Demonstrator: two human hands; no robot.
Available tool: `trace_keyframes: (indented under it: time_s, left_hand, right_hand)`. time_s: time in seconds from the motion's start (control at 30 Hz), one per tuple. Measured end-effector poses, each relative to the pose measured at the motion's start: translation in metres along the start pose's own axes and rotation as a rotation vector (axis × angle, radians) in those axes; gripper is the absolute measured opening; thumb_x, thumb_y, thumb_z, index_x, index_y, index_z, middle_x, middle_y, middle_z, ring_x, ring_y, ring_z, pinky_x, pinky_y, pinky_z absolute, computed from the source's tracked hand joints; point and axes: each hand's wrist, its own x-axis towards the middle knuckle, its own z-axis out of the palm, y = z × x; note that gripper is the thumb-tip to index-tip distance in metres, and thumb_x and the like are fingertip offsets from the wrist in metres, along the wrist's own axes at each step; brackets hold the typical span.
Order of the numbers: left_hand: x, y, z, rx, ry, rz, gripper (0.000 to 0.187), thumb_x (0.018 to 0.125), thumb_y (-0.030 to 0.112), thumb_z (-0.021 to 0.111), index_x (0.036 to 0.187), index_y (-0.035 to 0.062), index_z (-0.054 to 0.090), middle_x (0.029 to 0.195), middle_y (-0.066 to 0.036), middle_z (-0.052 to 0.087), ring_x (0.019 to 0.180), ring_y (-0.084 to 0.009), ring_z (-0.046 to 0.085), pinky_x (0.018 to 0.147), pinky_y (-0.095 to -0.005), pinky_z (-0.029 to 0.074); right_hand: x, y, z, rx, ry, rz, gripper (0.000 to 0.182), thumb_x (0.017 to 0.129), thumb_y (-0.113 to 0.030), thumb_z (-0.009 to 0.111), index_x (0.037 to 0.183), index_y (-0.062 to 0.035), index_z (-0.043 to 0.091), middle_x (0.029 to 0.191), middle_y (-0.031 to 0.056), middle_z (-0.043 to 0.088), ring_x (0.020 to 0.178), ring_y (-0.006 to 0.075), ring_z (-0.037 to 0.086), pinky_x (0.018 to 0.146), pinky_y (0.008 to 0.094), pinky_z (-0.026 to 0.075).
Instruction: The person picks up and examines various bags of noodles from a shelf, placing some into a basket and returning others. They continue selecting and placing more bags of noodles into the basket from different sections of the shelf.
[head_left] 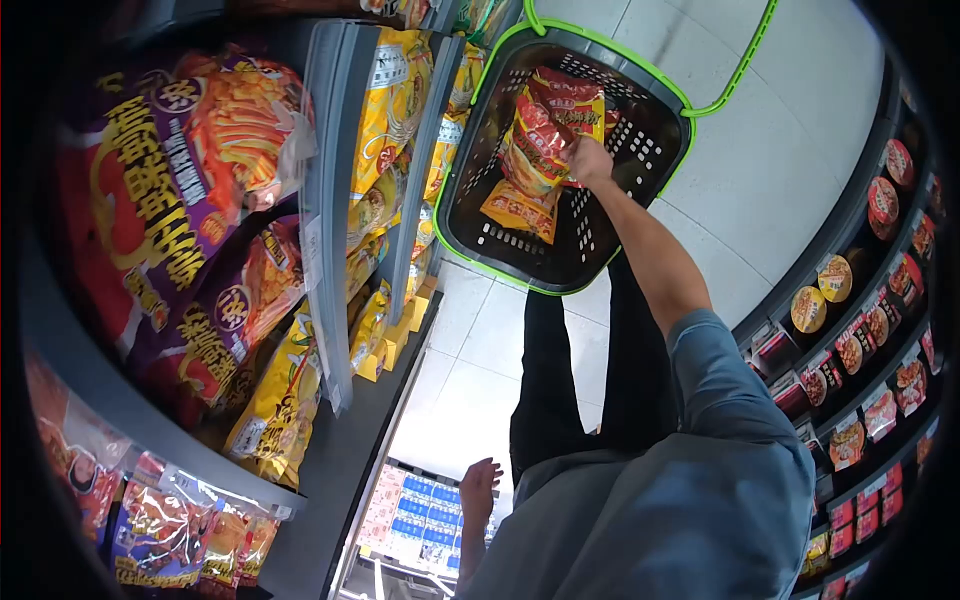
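Note:
My right hand (590, 160) reaches into a black shopping basket (465, 205) with a green rim. Its fingers are closed on the edge of a red packaged noodle bag (537, 148). Behind that bag lies another red bag (570, 90), partly covered. Below them, an orange-yellow packet (522, 212) rests on the basket's bottom. My left hand (480, 485) hangs low beside my body, fingers loosely bent and apart, holding nothing.
At left, shelves carry large purple bags (180, 150) and yellow packets (390, 110). Curved shelves at right hold cup noodles (835, 278) and red packs. The green basket handle (740, 75) leans outward over the tiled floor (780, 150). Blue boxes (425, 510) stand at the bottom.

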Motion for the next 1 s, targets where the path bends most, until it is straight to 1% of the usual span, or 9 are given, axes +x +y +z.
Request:
trace_keyframes:
  time_s: [0.23,0.3,0.47,0.57,0.73,0.77,0.87,0.93,1.0]
  left_hand:
    - [-0.001,0.040,-0.008,0.006,-0.088,0.215,0.032,0.098,0.017,0.053,0.120,-0.0045,0.056,0.104,-0.016,0.067,0.093,-0.0208,0.067,0.078,-0.0301,0.054]
    - [-0.001,0.051,-0.015,0.036,-0.092,0.295,0.030,0.096,0.017,0.054,0.118,-0.0028,0.058,0.100,-0.014,0.068,0.090,-0.0184,0.067,0.076,-0.0289,0.053]
    - [-0.015,0.123,-0.021,0.321,0.024,0.745,0.027,0.093,0.021,0.060,0.113,0.0022,0.062,0.099,-0.016,0.068,0.089,-0.0276,0.067,0.079,-0.0356,0.052]
    - [-0.024,0.183,-0.022,0.262,0.003,1.074,0.032,0.091,0.018,0.062,0.117,0.0012,0.057,0.109,-0.017,0.064,0.091,-0.0302,0.066,0.079,-0.0376,0.052]
    - [-0.086,0.290,-0.031,0.107,0.004,1.545,0.083,0.075,0.021,0.079,0.139,-0.0050,0.033,0.137,-0.024,0.043,0.129,-0.0368,0.041,0.106,-0.0406,0.035]
    - [-0.111,0.303,-0.039,0.058,-0.043,1.601,0.095,0.069,0.020,0.084,0.140,-0.0064,0.028,0.141,-0.025,0.039,0.133,-0.0343,0.036,0.112,-0.0399,0.026]
    - [-0.134,0.324,-0.050,-0.043,-0.210,1.742,0.092,0.066,0.017,0.085,0.139,-0.0041,0.032,0.142,-0.020,0.041,0.130,-0.0287,0.042,0.110,-0.0379,0.032]
    - [-0.150,0.328,-0.061,-0.182,-0.858,1.492,0.082,0.066,0.013,0.085,0.134,-0.0015,0.040,0.134,-0.014,0.052,0.120,-0.0227,0.052,0.103,-0.0355,0.040]
    - [-0.160,0.329,-0.076,-0.222,-0.929,1.491,0.076,0.067,0.012,0.084,0.130,-0.0004,0.045,0.127,-0.011,0.057,0.114,-0.0207,0.055,0.099,-0.0342,0.043]
  right_hand:
    - [-0.132,-0.053,-0.025,0.047,0.575,-0.605,0.011,0.082,-0.004,0.062,0.088,-0.0045,0.053,0.080,0.0170,0.064,0.081,0.0372,0.063,0.069,0.0479,0.050]
    - [-0.176,-0.063,-0.062,0.072,0.308,-0.429,0.011,0.083,-0.004,0.062,0.086,-0.0038,0.051,0.073,0.0167,0.063,0.072,0.0394,0.063,0.061,0.0493,0.050]
    - [-0.275,-0.094,-0.203,0.120,0.468,-0.627,0.016,0.087,-0.008,0.062,0.088,-0.0052,0.046,0.068,0.0182,0.061,0.065,0.0412,0.062,0.053,0.0472,0.046]
    - [-0.344,-0.138,-0.297,0.164,0.323,-0.753,0.011,0.086,-0.005,0.060,0.087,-0.0015,0.049,0.072,0.0201,0.060,0.068,0.0395,0.060,0.060,0.0423,0.049]
    - [-0.462,-0.212,-0.403,0.084,0.112,-1.010,0.011,0.090,-0.008,0.060,0.088,-0.0023,0.051,0.071,0.0080,0.059,0.068,0.0210,0.060,0.061,0.0335,0.048]
    - [-0.478,-0.224,-0.416,0.118,0.017,-1.100,0.010,0.091,-0.010,0.059,0.088,-0.0036,0.052,0.072,0.0024,0.059,0.069,0.0132,0.059,0.060,0.0305,0.047]
    - [-0.524,-0.260,-0.449,0.281,-0.150,-1.083,0.012,0.094,-0.014,0.058,0.086,-0.0071,0.052,0.077,-0.0049,0.057,0.074,0.0027,0.054,0.062,0.0239,0.047]
    - [-0.555,-0.285,-0.458,0.302,-0.143,-1.097,0.013,0.095,-0.016,0.058,0.086,-0.0081,0.053,0.077,-0.0049,0.057,0.073,0.0016,0.054,0.061,0.0216,0.046]
    - [-0.569,-0.302,-0.460,0.340,-0.147,-1.071,0.014,0.095,-0.019,0.058,0.086,-0.0091,0.054,0.079,-0.0037,0.060,0.074,0.0018,0.058,0.062,0.0192,0.050]
